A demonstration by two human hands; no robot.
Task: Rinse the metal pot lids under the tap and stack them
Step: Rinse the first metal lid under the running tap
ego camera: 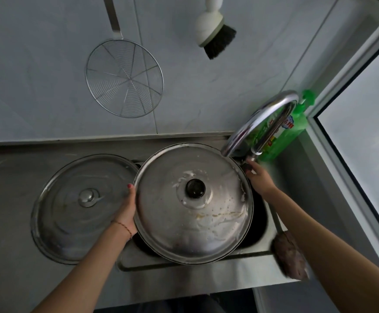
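Hands on either side of the big lid with the black knob (194,206), and it sits over the sink (236,256), tilted a little, covering most of the basin. Left hand (127,211) grips the lid's left rim, fingers curled under the edge, thumb on top. Right hand (259,177) reaches out past the lid's far right edge, up by the base of the tap (272,118); its fingers are closed around something small and metal there, though what exactly I cannot tell. The chrome spout arches over just above that hand. White suds and yellowish streaks show on the lid's top, around the knob and toward the right hand's side.

Just beyond the left hand, on the counter (7,199), lies the second lid (82,208), flat, metal knob up, its right edge tucked under the lid being held. Behind the right hand stands a green detergent bottle (294,129), right behind the tap. Nearer the body, under the right forearm, a brownish scrubbing pad (289,255) rests on the sink's corner. Up on the wall above both hands hang a wire skimmer (124,77) and a white-handled brush (215,35).
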